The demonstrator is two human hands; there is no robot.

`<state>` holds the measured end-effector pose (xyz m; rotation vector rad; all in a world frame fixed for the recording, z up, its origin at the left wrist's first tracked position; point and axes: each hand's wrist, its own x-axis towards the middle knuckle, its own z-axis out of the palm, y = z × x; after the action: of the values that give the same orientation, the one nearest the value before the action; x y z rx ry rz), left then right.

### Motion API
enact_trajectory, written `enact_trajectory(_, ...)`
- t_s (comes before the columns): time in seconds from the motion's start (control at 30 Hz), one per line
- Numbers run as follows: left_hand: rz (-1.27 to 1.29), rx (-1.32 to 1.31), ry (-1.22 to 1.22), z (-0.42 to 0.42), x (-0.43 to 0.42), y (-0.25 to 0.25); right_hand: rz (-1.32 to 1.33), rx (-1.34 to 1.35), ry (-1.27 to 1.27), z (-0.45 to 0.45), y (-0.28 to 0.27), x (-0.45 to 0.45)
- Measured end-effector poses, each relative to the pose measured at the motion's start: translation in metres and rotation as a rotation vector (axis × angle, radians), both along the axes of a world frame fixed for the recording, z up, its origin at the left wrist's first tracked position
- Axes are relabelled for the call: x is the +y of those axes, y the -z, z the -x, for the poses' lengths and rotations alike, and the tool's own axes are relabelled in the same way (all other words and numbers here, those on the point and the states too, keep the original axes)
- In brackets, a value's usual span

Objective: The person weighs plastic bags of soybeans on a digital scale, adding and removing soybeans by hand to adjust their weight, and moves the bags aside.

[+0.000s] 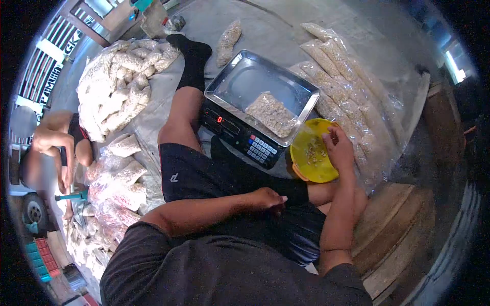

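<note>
My right hand (339, 149) is over the right side of a yellow plastic bowl (302, 162), fingers bent together; what they hold, if anything, is too small to make out. A few small pale pieces (315, 154) lie in the bowl. My left hand (267, 199) rests over my lap with its fingers curled in, and whatever may be inside is hidden. In front of me stands a digital scale (240, 133) with a red 0 on its display. On its metal tray (245, 76) lies a clear bag of pale pieces (271, 113).
Filled clear bags (342, 76) lie in rows at the right, and one bag (228, 42) lies beyond the scale. A large heap of bags (122, 81) is at the left. Another person (56, 135) bends over more bags there. Wooden planks (393, 229) are at the lower right.
</note>
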<state>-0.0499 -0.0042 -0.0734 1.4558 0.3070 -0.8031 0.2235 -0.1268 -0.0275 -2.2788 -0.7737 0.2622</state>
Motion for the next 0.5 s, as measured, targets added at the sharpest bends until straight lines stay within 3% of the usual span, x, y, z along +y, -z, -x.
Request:
enact_trajectory(0.2, 0.083, 0.056, 0.04, -0.008, 0.01, -0.012, 0.137, 0.14, -0.145, -0.007, -0.004, 0.008)
enact_trajectory(0.3, 0.057, -0.027, 0.126, -0.004, 0.009, 0.011, 0.201, 0.185, -0.193, -0.002, -0.014, 0.012)
enact_trajectory(0.5, 0.151, 0.088, 0.03, -0.005, 0.008, 0.011, 0.214, 0.236, -0.206, 0.002, -0.016, 0.004)
